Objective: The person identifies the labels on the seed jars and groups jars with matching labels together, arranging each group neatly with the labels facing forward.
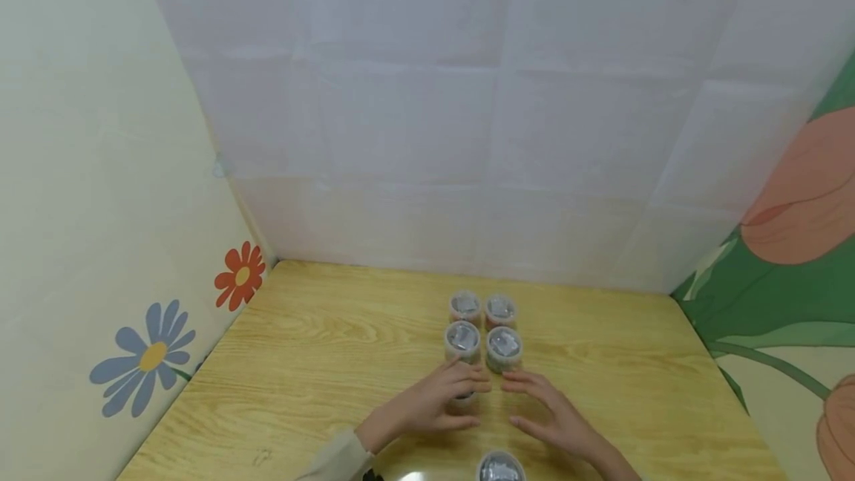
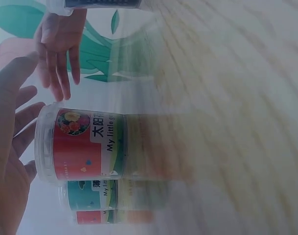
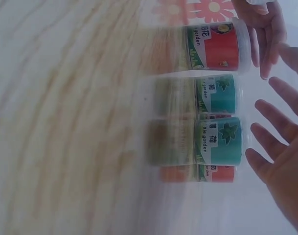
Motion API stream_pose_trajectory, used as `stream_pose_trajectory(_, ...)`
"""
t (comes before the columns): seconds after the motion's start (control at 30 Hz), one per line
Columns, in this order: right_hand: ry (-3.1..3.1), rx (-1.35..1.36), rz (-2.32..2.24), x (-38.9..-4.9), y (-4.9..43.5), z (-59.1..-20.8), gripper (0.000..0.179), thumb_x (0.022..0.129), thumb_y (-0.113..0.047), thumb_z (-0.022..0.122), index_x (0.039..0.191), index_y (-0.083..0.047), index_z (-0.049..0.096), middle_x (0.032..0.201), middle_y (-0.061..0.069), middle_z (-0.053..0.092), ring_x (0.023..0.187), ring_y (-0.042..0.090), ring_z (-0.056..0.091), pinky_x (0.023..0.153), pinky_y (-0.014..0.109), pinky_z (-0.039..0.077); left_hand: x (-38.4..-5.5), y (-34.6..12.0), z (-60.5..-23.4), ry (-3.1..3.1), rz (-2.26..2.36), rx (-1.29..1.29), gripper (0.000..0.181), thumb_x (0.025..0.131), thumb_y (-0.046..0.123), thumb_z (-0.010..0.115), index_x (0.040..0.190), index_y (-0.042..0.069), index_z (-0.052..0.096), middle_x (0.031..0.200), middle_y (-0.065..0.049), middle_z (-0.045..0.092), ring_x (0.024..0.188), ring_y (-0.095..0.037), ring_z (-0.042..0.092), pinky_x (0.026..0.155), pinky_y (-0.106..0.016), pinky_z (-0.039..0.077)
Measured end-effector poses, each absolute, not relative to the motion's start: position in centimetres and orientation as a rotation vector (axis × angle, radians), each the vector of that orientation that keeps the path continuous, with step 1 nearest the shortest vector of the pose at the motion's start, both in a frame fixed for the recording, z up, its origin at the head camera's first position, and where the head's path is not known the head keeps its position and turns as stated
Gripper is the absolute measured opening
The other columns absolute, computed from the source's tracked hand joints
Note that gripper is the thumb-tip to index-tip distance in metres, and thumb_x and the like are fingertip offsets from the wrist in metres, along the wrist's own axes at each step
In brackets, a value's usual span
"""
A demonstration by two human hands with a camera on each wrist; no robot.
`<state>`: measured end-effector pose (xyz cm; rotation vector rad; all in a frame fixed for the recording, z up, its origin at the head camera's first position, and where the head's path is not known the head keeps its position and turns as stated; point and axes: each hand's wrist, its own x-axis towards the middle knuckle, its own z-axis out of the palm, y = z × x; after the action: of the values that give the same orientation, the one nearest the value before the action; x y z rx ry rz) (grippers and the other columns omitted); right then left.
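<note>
My left hand (image 1: 444, 399) reaches over a lidded plastic cup with a red "My little garden" label (image 2: 85, 144), its fingers relaxed beside the lid. Whether they touch it I cannot tell. My right hand (image 1: 554, 418) hovers right of that cup with fingers spread and holds nothing. Just beyond the hands stand a left cup (image 1: 463, 338) and a right cup (image 1: 504, 347); the right wrist view shows a teal-labelled cup (image 3: 219, 142) nearest the right fingers. Another cup (image 1: 499, 468) stands at the bottom edge of the head view, on the near side of the hands.
Two more cups, a left one (image 1: 465, 304) and a right one (image 1: 500, 308), stand side by side at the back of the group. The wood-grain table (image 1: 320, 347) meets a pale sheet (image 1: 401, 132) behind and flower-patterned panels (image 1: 60, 206) at the sides.
</note>
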<state>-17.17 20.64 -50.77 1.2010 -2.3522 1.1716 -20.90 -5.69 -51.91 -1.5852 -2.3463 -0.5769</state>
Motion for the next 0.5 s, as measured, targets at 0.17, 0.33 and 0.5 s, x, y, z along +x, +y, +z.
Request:
stream_pose_trajectory(0.17,-2.326,1.231,1.14,-16.9,20.7,-51.3,0.05,0.074,-0.006,0.076,0.12,-0.003,0.057,0.124,0.019,0.054,0.115,0.031,0.05,0.096,0.032,0.045,-20.5,-5.8,-52.3,-2.295,-0.589,-1.605,0.051,0.088,0.041,0.061,0.128,0.012,0.052,0.134,0.001,0.051,0.13,-0.019,0.041,0.109,-0.051,0.026)
stream_pose_trajectory(0.33,-2.306,1.271,1.12,-17.6,21.1,-53.2,0.051,0.075,-0.008,0.076,0.122,-0.004,0.056,0.125,0.019,0.053,0.116,0.031,0.049,0.099,0.028,0.042,-20.3,-5.9,-52.4,-2.305,-0.582,-1.607,0.051,0.088,0.043,0.06,0.128,0.013,0.052,0.133,0.002,0.052,0.131,-0.016,0.039,0.11,-0.05,0.026)
stream_pose_trajectory(0.5,-2.348,1.283,1.138,-17.9,21.5,-54.2,0.051,0.078,-0.014,0.074,0.125,-0.009,0.055,0.129,0.014,0.052,0.119,0.024,0.048,0.099,0.029,0.042,-19.8,-6.2,-52.3,-2.31,-0.566,-1.609,0.051,0.087,0.042,0.062,0.128,0.013,0.052,0.133,0.001,0.052,0.132,-0.016,0.038,0.11,-0.051,0.025)
